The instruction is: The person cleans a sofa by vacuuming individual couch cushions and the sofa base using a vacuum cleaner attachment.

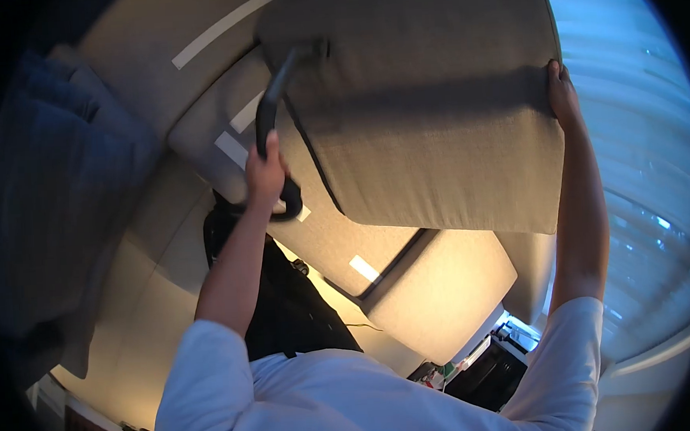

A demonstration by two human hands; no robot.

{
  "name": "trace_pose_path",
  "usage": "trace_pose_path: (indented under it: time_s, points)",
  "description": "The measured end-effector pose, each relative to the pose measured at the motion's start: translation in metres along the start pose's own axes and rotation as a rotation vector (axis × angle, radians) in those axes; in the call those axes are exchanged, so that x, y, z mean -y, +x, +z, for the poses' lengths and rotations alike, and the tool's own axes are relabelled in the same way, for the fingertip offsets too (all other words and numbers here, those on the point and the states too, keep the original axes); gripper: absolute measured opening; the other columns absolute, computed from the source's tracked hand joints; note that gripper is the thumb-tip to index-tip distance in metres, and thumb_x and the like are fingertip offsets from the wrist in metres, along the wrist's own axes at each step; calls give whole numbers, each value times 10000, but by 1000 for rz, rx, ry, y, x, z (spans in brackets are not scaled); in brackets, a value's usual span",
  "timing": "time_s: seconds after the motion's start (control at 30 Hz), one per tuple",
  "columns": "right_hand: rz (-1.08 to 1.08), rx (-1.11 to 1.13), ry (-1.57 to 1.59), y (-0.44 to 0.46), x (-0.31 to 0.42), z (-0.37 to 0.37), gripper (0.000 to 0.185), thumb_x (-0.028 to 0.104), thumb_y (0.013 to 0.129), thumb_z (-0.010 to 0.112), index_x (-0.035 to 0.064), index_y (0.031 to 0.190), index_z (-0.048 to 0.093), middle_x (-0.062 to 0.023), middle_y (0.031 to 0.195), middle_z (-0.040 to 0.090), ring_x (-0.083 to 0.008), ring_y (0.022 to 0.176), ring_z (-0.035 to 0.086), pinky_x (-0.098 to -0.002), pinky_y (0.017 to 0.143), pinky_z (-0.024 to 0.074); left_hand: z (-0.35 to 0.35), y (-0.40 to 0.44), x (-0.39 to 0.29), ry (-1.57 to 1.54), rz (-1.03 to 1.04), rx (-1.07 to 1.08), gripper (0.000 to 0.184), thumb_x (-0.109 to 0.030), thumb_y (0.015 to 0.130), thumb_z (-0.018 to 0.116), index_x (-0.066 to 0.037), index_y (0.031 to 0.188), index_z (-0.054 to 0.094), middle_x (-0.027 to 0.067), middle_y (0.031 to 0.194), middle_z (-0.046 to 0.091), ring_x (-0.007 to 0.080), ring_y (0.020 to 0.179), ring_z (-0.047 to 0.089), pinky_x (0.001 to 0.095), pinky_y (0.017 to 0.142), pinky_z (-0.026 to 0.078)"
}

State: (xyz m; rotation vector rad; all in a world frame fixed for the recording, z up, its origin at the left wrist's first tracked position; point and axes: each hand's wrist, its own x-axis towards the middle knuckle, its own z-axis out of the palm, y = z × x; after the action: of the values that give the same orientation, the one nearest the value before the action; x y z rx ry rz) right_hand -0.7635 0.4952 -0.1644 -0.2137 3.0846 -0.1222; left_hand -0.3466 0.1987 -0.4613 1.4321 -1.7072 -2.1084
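My left hand [266, 173] is wrapped round the dark curved handle of a vacuum cleaner hose [268, 114]. Its nozzle [317, 48] meets the face of a large grey sofa cushion [435, 148], near the cushion's upper left part. Below my hand the hose bends into a black loop [291, 201]. My right hand [563, 95] grips the cushion's right edge, thumb on the near face and the other fingers hidden behind it. The cushion is tilted up off the sofa.
Sofa seats [315, 236] with white strips lie beneath and to the left. A lit beige cushion [443, 296] sits below. Dark blue cloth [63, 191] hangs over the left side. Blue-lit blinds [639, 161] are on the right. Dark equipment [490, 372] stands at the lower right.
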Motion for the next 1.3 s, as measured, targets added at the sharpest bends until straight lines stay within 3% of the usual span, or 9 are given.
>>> trace_pose_path:
  time_s: [0.13, 0.23, 0.4, 0.47, 0.6, 0.73, 1.0, 1.13, 1.3]
  points:
    - [0, -31, -9, -1, 4, 4, 709, 588, 1028, 305, 45, 1469, 425, -265, 1434, 502, -413, 1377, 431, -448, 1121, 346, 44, 15, 40, 256, 82, -65, 568, -549, 978, 527, 12, 1043, 592, 234, 851, 672, 428, 898, 668, 484, 790, 505]
    - [-26, -79, -4, -13, 5, 2, 708, 596, 1021, 332, 42, 1448, 442, -274, 1393, 536, -433, 1343, 462, -452, 1117, 355, 15, -45, 111, 308, -134, 125, 502, -528, 954, 572, -49, 1105, 599, 224, 930, 681, 420, 967, 664, 492, 820, 501]
    - [-138, -162, 59, -34, -20, -27, 829, 685, 881, 599, 26, 1383, 553, -237, 1260, 650, -355, 1208, 610, -405, 1009, 477, -24, -90, 37, 465, 36, 210, 421, -465, 934, 654, -56, 1021, 606, 174, 784, 690, 405, 790, 690, 459, 659, 511]
    - [-89, -149, 225, -54, -52, -51, 809, 650, 875, 641, 35, 1393, 554, -213, 1232, 673, -349, 1172, 634, -399, 985, 494, 8, -88, -42, 355, 557, 175, 406, -445, 922, 686, -56, 1004, 602, 158, 744, 684, 390, 743, 692, 442, 615, 507]
    - [-57, -15, 329, -92, -96, -27, 741, 542, 908, 671, 36, 1428, 522, -196, 1303, 635, -293, 1228, 584, -371, 1034, 451, 82, -86, -177, 351, 766, 346, 422, -449, 902, 711, -65, 1035, 598, 177, 768, 678, 394, 751, 692, 438, 613, 519]
    - [-128, -56, 478, -88, -112, -11, 674, 456, 947, 666, 58, 1461, 493, -179, 1364, 592, -224, 1274, 531, -337, 1072, 403, 153, -78, -189, 495, 982, 387, 438, -482, 893, 703, -85, 1048, 602, 147, 731, 683, 399, 725, 695, 474, 578, 535]
    - [-184, -133, 164, -120, -90, -18, 696, 544, 915, 639, 137, 1460, 495, -224, 1351, 596, -375, 1289, 535, -422, 1086, 411, 14, -28, 36, 725, 632, 213, 472, -494, 869, 711, -99, 1108, 617, 209, 854, 707, 463, 847, 675, 512, 679, 545]
    - [-85, -104, 214, -120, -81, -25, 612, 502, 978, 556, 85, 1425, 525, -254, 1327, 600, -391, 1256, 562, -426, 1078, 418, -19, -79, 13, 688, 606, 142, 431, -462, 879, 712, -95, 1089, 625, 213, 866, 708, 449, 865, 675, 504, 687, 542]
    - [-120, -182, 199, -100, -102, -3, 619, 482, 1011, 513, -18, 1374, 543, -271, 1335, 591, -374, 1277, 554, -402, 1070, 416, 87, -118, -92, 224, 714, 311, 418, -441, 858, 762, -92, 1056, 644, 156, 812, 717, 376, 772, 712, 426, 630, 555]
